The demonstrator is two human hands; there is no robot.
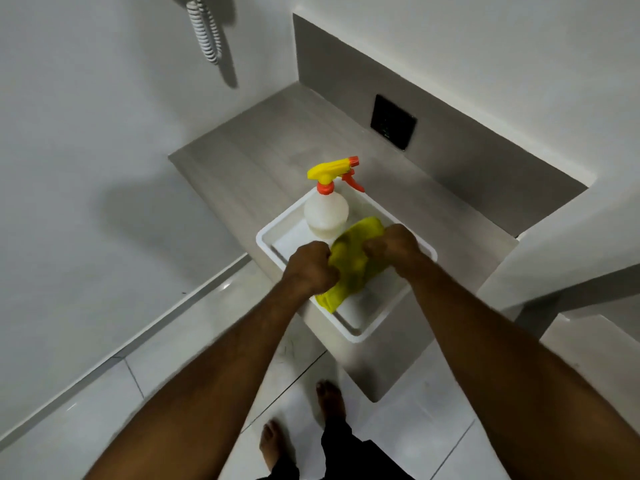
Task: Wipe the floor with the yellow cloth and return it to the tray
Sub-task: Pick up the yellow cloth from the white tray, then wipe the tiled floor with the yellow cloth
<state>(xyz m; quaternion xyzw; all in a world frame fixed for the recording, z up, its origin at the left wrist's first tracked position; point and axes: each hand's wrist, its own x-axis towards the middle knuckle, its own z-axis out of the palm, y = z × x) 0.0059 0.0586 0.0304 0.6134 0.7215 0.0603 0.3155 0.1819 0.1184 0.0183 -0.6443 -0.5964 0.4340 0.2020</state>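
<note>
The yellow cloth (353, 261) is bunched up over the white tray (349, 332), which sits on a grey ledge. My left hand (310, 268) grips the cloth's left side with closed fingers. Its right side is gripped the same way by my right hand (393, 245). The cloth's lower end hangs down and touches the tray's floor. Both forearms reach in from the bottom of the view.
A white spray bottle (325, 213) with a yellow and orange trigger head stands in the tray's far corner, just behind the cloth. The grey ledge (263, 168) meets white walls at left and back. Glossy white floor tiles (173, 358) and my bare feet (329, 400) are below.
</note>
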